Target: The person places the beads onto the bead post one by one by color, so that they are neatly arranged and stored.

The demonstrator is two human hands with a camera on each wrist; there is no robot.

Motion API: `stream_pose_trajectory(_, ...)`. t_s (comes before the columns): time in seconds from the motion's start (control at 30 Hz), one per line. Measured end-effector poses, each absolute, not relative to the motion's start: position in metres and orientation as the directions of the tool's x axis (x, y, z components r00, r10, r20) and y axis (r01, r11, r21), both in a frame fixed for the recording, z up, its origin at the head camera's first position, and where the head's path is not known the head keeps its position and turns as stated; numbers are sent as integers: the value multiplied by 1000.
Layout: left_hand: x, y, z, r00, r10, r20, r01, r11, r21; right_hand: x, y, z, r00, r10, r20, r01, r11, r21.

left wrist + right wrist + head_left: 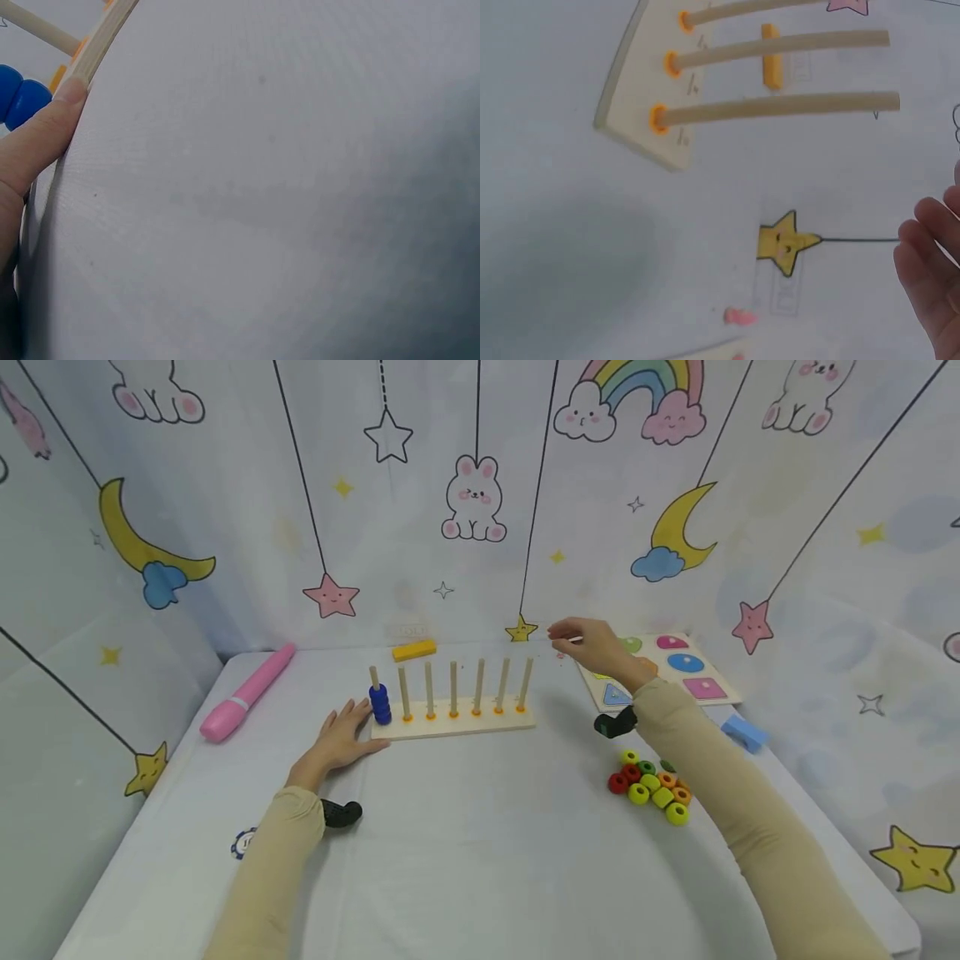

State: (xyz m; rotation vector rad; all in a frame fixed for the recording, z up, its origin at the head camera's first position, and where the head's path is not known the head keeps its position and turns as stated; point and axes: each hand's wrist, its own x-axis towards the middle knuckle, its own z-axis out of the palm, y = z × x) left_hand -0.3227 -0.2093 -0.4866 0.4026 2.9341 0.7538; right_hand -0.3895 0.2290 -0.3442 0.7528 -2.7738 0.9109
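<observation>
At eight o'clock from the right hand (600,650), aloft with fingers loosely curved and seemingly empty, we log the peg board (454,725), long axis nine-to-three, its nine o'clock end touched by the nearer left hand (343,740), thumb and fingers spread.

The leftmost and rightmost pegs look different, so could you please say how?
The leftmost peg carries blue beads; the rightmost peg is bare. The left hand rests beside the leftmost peg, while no hand touches the rightmost peg. Both pale pegs stand on the same board.
</observation>
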Motion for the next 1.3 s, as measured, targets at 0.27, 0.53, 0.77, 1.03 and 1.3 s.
stream_pose_trajectory(0.27,-324,-212,-491,-960,277,-34,226,845,485,-358,281,-364,-902,-413,126,-414,745,-524)
stream_pose_trajectory(0.53,-324,-213,-488,-961,276,-25,231,849,475,-319,316,-402,-862,-503,-66,-387,736,-555)
stream_pose_trajectory(0.77,-324,-213,-489,-959,283,-32,232,843,486,-296,337,-422,-834,-537,-124,-416,761,-498)
stream_pose_trajectory(1.03,-324,-212,-490,-958,288,-19,244,843,480,-289,347,-438,-836,-539,-104,-441,773,-456)
stream_pose_trajectory(1.3,-325,-213,-490,-958,285,-33,235,847,477,-285,351,-439,-853,-513,-92,-427,789,-442)
